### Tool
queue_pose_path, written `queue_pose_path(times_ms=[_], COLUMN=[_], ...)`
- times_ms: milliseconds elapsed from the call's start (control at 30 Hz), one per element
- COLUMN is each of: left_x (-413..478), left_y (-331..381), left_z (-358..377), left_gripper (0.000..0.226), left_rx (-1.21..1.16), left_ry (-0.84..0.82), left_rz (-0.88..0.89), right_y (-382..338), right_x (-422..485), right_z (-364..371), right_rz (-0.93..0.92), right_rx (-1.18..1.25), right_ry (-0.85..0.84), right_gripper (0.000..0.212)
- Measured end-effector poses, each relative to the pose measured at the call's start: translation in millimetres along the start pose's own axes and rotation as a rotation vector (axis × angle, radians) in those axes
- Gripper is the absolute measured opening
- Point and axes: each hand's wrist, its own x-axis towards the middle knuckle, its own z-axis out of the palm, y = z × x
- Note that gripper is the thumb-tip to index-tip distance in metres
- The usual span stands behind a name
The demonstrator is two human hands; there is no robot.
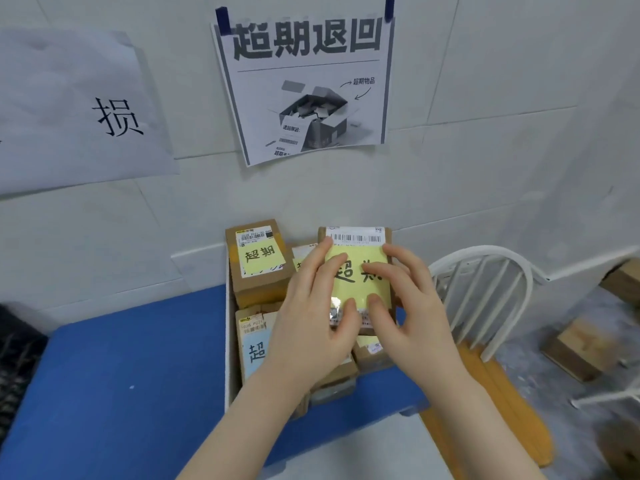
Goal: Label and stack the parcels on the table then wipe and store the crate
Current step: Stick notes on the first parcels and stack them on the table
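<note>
Blue table (121,375) against tiled wall (485,168) bears labelled parcels (258,268) beside white chair (485,386).

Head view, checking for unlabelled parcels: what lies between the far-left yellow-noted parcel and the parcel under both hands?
In the head view, a lower parcel with its own yellow note, partly hidden by the left hand.

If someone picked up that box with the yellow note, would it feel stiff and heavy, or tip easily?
Probably stiff: the box is cardboard with square edges. Likely light, being small. It might tip or slide, since it sits atop other parcels while the left hand and right hand press its note.
</note>
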Motion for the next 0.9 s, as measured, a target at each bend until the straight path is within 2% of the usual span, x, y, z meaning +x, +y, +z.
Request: queue_pose_path(times_ms=[233,500,700,900], left_x=[40.5,99.1,109.0,104.1], left_y=[-24.8,-94.7,-150.4,-168.9], left_z=[39.0,39.6,56.0,73.6], left_gripper=[0.052,0.051,0.051,0.048], left_rx=[0.06,0.185,0.4,0.583], left_ry=[-0.009,-0.119,-0.234,-0.297], left_rz=[-0.132,-0.233,-0.244,-0.276], right_y=[62.8,110.8,149.2,169.7], right_x=[52.8,127.0,142.4,143.0], right_z=[5.7,64.1,111.4,133.9], right_rz=[0.017,0.01,0.04,0.099], right_rx=[0.03,0.02,-0.031,-0.035], right_ry=[-0.128,-0.22,-0.3,-0.389], right_gripper=[0.034,0.031,0.035,0.036])
